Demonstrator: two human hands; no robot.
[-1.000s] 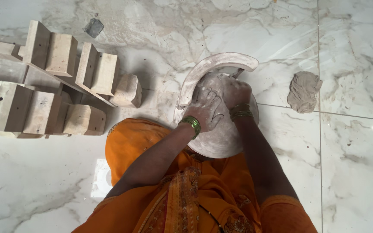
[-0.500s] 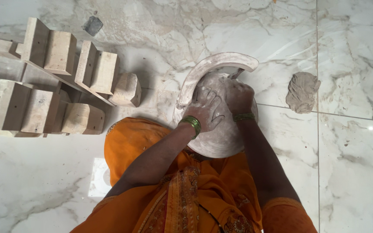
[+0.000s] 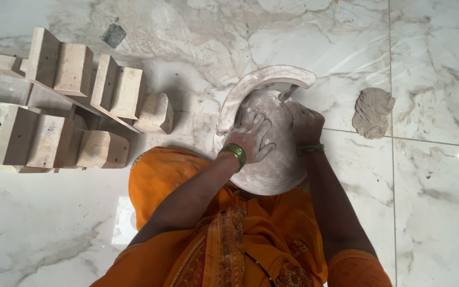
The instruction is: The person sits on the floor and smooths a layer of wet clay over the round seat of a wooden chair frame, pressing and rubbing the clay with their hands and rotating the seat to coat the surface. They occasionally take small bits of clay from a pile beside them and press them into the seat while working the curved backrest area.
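Clay disc (image 3: 272,170), round, pale and dusty, lies on the marble floor (image 3: 431,212) just beyond my knees, close enough that I can lean my weight on it. My left hand (image 3: 253,135) lies open and flat on its left half, fingers spread, pressing down. My right hand (image 3: 304,123) is curled over the far right edge, fingers bent down onto the surface; whether it pinches anything I cannot tell. A curved pale mould piece (image 3: 256,87) hugs the far left rim of the disc, touching it, seemingly to shape that edge. Well apart on the right sits a lump of grey clay (image 3: 373,111). On the far left, wooden blocks (image 3: 54,117) lie stacked in rows, and a small dark square chip (image 3: 113,35) lies beyond them
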